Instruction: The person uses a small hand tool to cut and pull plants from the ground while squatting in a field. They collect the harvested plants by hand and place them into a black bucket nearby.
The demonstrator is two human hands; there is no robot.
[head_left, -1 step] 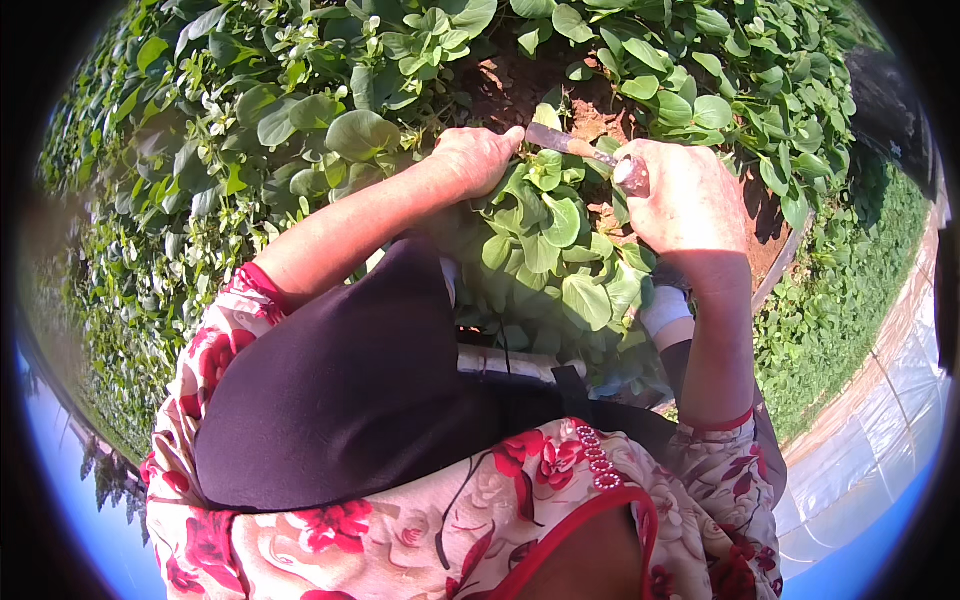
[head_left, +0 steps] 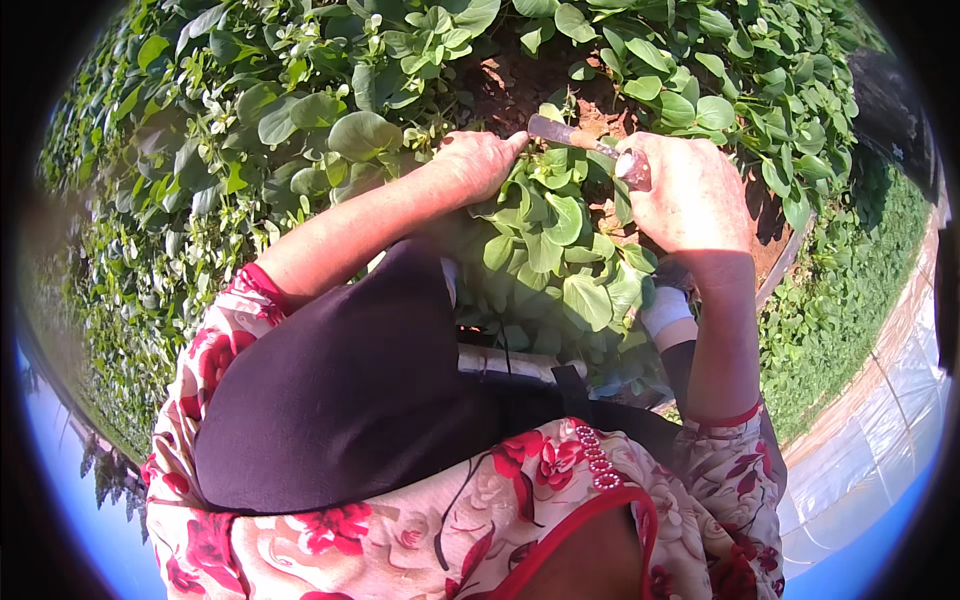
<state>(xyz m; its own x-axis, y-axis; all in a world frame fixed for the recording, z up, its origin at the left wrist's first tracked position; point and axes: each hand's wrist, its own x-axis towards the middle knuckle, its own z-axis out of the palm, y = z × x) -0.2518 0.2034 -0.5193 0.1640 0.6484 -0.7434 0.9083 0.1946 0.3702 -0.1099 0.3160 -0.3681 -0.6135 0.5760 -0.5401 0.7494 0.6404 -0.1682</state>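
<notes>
Black cloth [head_left: 340,400] nearest, 8 o'clock. Right hand [head_left: 692,195], 2 o'clock, grips knife [head_left: 549,129] pointing at 12; left hand [head_left: 480,165], 12, thumb by its tip, grip unclear. Beneath: leafy greens [head_left: 566,220], reddish soil [head_left: 606,115] at 1. Farther: plastic sheeting [head_left: 850,490], 4; sky [head_left: 75,480], 8.

No text, label, brand, number or sign is legible in this view. The patterned shirt [head_left: 270,550] shows a floral print, with no readable lettering.
</notes>
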